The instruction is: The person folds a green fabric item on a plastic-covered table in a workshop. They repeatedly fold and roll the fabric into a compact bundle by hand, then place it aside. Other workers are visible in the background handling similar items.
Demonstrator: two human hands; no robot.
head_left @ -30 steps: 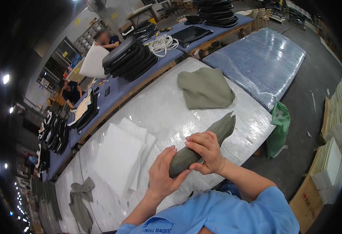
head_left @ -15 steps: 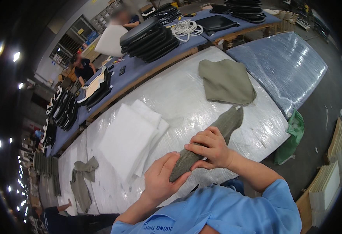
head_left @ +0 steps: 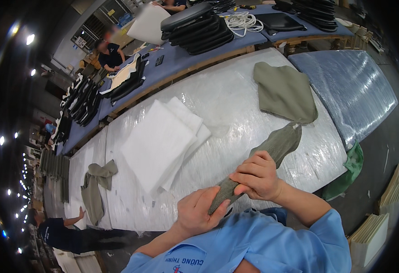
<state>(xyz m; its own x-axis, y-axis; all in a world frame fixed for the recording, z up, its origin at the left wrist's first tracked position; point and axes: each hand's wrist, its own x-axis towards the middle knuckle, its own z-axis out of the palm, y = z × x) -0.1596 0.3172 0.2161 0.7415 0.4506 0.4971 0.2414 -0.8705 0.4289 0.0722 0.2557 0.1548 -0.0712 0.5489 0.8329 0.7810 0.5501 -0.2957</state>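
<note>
A long, narrow grey-green fabric piece is bunched in both my hands, slanting from near my chest toward the far right. My left hand wraps its near end, thumb along the top. Farther up, my right hand closes over its middle with the fingers curled across it. The far end hangs free above the plastic-wrapped surface; whether it touches there I cannot tell. Beyond it lies a flat olive fabric piece. To the left of my hands is a small stack of white padding sheets.
Two more grey-green cloth pieces lie at the left, near a co-worker. Behind runs a blue-topped table with black cushions and coiled white cord. A blue wrapped slab and a green bag are at right.
The view has shifted, so the table things appear farther right and higher. My hands, still gripping the fabric piece, have drawn it slightly nearer my body. The co-worker at left shows more fully.
</note>
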